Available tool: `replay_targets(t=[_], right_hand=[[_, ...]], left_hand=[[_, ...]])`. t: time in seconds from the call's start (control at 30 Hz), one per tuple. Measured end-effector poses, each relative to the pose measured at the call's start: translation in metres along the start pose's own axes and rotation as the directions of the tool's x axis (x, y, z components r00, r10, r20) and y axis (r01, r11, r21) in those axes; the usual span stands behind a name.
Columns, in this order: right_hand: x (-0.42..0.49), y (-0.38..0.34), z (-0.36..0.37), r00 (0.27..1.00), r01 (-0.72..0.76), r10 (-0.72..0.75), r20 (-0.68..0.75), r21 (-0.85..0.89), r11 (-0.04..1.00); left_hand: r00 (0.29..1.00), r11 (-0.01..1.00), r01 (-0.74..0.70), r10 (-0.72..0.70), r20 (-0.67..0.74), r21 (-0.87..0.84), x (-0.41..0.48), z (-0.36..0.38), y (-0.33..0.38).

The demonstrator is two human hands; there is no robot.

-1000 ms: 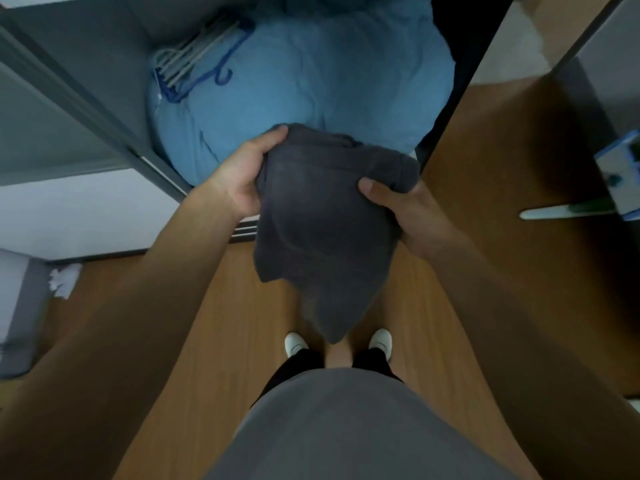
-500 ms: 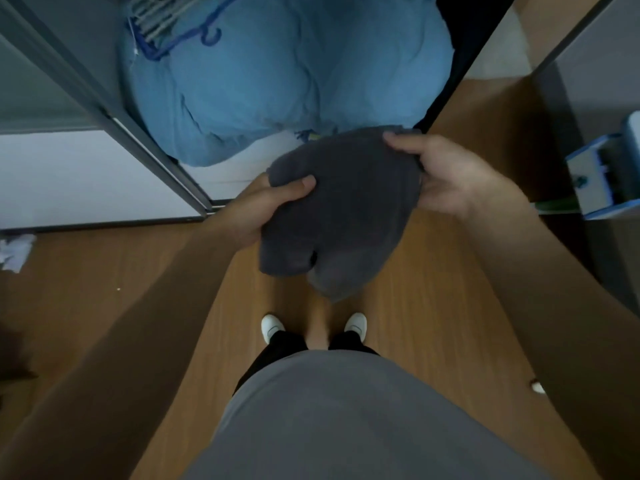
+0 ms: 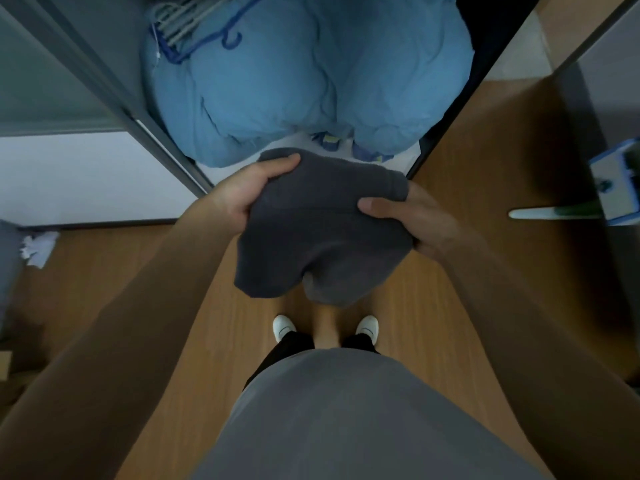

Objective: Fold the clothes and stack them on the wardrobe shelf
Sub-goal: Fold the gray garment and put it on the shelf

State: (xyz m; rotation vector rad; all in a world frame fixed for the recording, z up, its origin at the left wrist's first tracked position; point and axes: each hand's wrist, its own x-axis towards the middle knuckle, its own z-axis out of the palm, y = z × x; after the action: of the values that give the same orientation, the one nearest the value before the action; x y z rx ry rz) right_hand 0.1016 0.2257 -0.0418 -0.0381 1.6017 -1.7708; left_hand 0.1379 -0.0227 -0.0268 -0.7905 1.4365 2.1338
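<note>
Dark grey soft-cloth garment [image 3: 322,237] up in mid-air, held between both hands in front of the open wardrobe, and that's our piece in play.

Widest thing in view is the brown wood-plank floor [image 3: 138,306], running underneath everything. Next, the grey-framed wardrobe [image 3: 97,39] stands open ahead, and its lower space is stuffed with a big pale blue padded quilt bundle [image 3: 311,81]. No shelf shows from this angle, and no stack of folded clothes either.

Back to the garment: it's doubled over, top edge bunched, with the lower edge hanging loose in two rounded lobes above the white shoes [image 3: 284,327]. It sits just short of the quilt, clear of the wardrobe.

The left hand [image 3: 242,192] is clamped on the upper left edge, thumb across the top and fingers tucked under. The right hand [image 3: 412,220] grips the right side the same way, thumb pressed down on the cloth.

Smaller bits: a blue plastic hanger [image 3: 207,39] with some pale ones lies on the quilt, and crumpled white paper [image 3: 38,247] sits on the floor at left.

By my reckoning this fold is mid-way, roughly halved and not yet squared. Tidying it and stacking it on the shelf both lie ahead, and how many clothes remain I can't tell.
</note>
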Motion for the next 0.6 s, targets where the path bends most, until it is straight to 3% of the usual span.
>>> replay_targets(t=[0.1,0.17,0.23,0.33,0.4,0.5,0.6], right_hand=[[-0.002,-0.005,0.008,0.998,0.027,-0.021,-0.052,0.102,0.994],[-0.002,-0.007,0.013,0.995,0.001,0.018,-0.099,0.190,0.982],[0.002,-0.012,0.019,0.989,-0.050,0.078,-0.128,0.211,0.976],[0.007,-0.029,0.020,0.972,-0.178,0.204,-0.119,0.205,0.963],[0.006,-0.038,0.009,0.971,-0.166,0.197,-0.132,0.214,0.963],[0.000,-0.039,-0.014,0.988,-0.039,0.084,-0.130,0.314,0.949],[-0.006,-0.016,-0.021,0.998,-0.055,0.067,-0.010,0.454,0.889]], left_hand=[[0.984,0.992,-0.123,0.124,0.131,-0.009,-0.005,-0.028,-0.009],[0.953,0.989,-0.116,0.085,0.290,0.090,-0.015,-0.040,-0.019],[0.943,0.976,-0.087,0.016,0.333,0.199,-0.014,-0.039,-0.033],[0.976,0.968,-0.196,0.177,0.127,0.156,-0.012,-0.013,-0.041],[0.974,0.975,-0.220,0.222,-0.046,0.040,-0.012,-0.002,-0.037],[0.987,0.978,-0.161,0.156,-0.047,-0.133,-0.015,0.006,-0.030],[0.988,0.960,-0.155,0.155,-0.017,-0.231,-0.018,0.015,-0.025]])
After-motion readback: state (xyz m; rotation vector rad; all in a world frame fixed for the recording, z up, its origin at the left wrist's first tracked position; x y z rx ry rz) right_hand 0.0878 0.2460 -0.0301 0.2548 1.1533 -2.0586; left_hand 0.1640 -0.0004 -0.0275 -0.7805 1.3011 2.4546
